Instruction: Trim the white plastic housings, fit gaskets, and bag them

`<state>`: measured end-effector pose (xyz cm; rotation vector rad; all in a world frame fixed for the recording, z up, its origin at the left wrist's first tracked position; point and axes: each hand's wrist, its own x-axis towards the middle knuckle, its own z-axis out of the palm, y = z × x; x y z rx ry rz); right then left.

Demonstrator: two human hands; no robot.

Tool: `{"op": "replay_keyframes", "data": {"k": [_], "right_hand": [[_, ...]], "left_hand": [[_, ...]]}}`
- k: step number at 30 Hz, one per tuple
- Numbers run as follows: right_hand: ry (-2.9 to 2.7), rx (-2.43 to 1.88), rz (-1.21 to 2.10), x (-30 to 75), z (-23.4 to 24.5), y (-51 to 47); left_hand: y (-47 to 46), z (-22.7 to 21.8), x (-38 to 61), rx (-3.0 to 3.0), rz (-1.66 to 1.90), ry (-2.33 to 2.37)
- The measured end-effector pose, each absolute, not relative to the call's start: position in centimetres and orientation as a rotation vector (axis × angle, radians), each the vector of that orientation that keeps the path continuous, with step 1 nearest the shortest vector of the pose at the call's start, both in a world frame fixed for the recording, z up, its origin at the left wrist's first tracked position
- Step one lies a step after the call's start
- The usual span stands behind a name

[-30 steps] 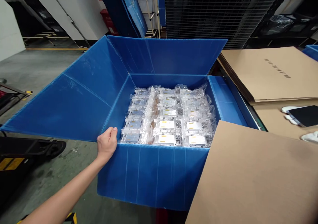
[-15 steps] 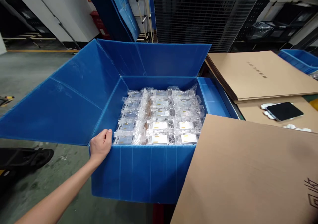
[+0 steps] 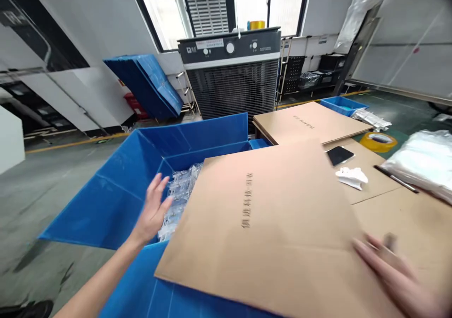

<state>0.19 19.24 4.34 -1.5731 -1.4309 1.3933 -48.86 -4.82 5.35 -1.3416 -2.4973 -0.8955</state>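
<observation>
My right hand (image 3: pixel 395 268), smeared by motion, grips the right edge of a large flat cardboard sheet (image 3: pixel 271 214) with printed characters. The sheet lies tilted over much of a blue corrugated-plastic box (image 3: pixel 106 186), whose flaps stand spread outward. My left hand (image 3: pixel 153 212) hovers above the box's left side with its fingers apart, holding nothing. Between that hand and the sheet, clear plastic-wrapped parts (image 3: pixel 181 191) show inside the box. The sheet hides the other parts.
Right of the box, a table bears stacked cardboard (image 3: pixel 310 123), a phone (image 3: pixel 339 155), white gloves (image 3: pixel 352 177), yellow tape (image 3: pixel 377 141), a black pen (image 3: pixel 395 178) and white bagged material (image 3: pixel 423 162). An air cooler (image 3: pixel 231 73) stands behind the box.
The cardboard sheet has swung left over the box, covering most of the wrapped parts. My left hand has let go of the box rim and opened. My right hand and the window have come into view.
</observation>
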Motion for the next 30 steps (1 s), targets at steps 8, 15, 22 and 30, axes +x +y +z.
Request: {"op": "replay_keyframes", "data": {"k": [8,15,22,30], "right_hand": [[-1.914,-1.321,1.214,-9.7,2.4,22.7],[-1.711,-1.556,1.316,6.7,-0.6,17.9],[-1.445,-1.536,1.447,10.6,-1.1,15.4],[-1.552,-1.462,1.399,6.5,-2.5,14.2]], "left_hand": [[8.0,0.2,-44.0,-1.746,-0.136,-2.868],[10.1,-7.6,-44.7,-1.657,0.019,-3.023],[11.0,-7.9,-46.3,-1.752,0.055,-3.051],[12.4,-2.2,-43.3,-1.893,-0.146,-2.958]]}}
